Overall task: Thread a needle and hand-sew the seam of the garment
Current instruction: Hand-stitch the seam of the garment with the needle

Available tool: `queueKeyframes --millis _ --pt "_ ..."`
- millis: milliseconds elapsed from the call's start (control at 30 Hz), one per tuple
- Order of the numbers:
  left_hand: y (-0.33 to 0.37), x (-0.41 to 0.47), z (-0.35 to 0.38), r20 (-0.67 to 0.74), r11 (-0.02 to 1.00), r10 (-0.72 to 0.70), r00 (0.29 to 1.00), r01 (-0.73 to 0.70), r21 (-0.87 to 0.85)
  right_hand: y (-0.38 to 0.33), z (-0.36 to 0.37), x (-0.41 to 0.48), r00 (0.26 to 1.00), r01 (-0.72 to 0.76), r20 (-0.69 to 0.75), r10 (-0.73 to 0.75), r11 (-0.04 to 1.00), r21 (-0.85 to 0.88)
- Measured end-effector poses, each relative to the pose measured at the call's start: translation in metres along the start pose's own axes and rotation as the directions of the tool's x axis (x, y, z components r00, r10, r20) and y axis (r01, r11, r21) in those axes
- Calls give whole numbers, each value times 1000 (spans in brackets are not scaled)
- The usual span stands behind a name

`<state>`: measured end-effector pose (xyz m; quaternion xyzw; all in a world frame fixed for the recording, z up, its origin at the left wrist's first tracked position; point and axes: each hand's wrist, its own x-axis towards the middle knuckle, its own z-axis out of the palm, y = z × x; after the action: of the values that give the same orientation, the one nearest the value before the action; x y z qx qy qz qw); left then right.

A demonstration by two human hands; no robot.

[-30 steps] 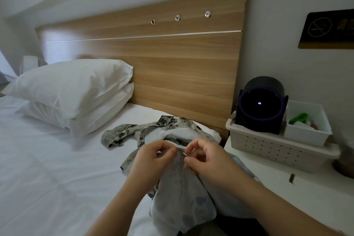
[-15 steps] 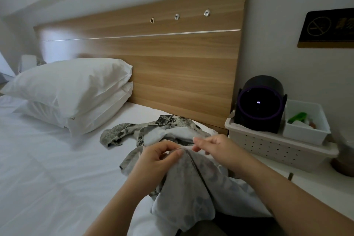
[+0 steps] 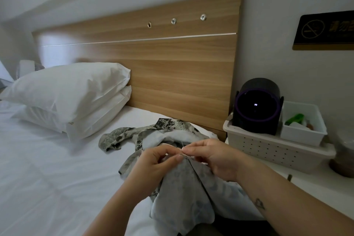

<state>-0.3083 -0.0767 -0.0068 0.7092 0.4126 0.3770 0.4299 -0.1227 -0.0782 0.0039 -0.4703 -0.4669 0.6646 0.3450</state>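
At lower centre of the frame, both hands meet over a grey-green camouflage-print cloth garment, turned pale side out and draped from the white bed toward the person.

The left hand pinches the top of the fabric fold, thumb and forefinger pressed together on the cloth. The right hand comes in from the right, its fingers closed in a fine pinch touching the left fingertips. Whatever they hold is too small to make out. I judge it to be the needle, since a thin pale thread rises just above the pinch.

From that meeting point the dark folded seam runs down and right, toward the lower edge of the frame. Its long axis therefore lies away from the fingertips and between the two wrists. The right hand is nearer the stitch point and seems placed to drive the next stitch while the left steadies the fold.

Right of centre, on the white bedside surface, stands a white perforated plastic basket. It holds a black cylindrical device with a purple ring. Beside that is a smaller white plastic tub containing a green object and other bits I cannot identify.
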Motion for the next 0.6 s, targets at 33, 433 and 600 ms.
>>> queueKeyframes --millis 33,433,600 --pt "0 0 0 -6 1000 -6 1000 6 0 -1 0 1 1000 11 -17 -10 1000 24" --pt "2 7 12 62 868 -136 989 149 -474 7 -25 15 664 370 -615 -426 901 -225" --pt "5 9 19 101 737 -167 981 192 -648 45 -55 22 522 240 -290 -802 464 -853"
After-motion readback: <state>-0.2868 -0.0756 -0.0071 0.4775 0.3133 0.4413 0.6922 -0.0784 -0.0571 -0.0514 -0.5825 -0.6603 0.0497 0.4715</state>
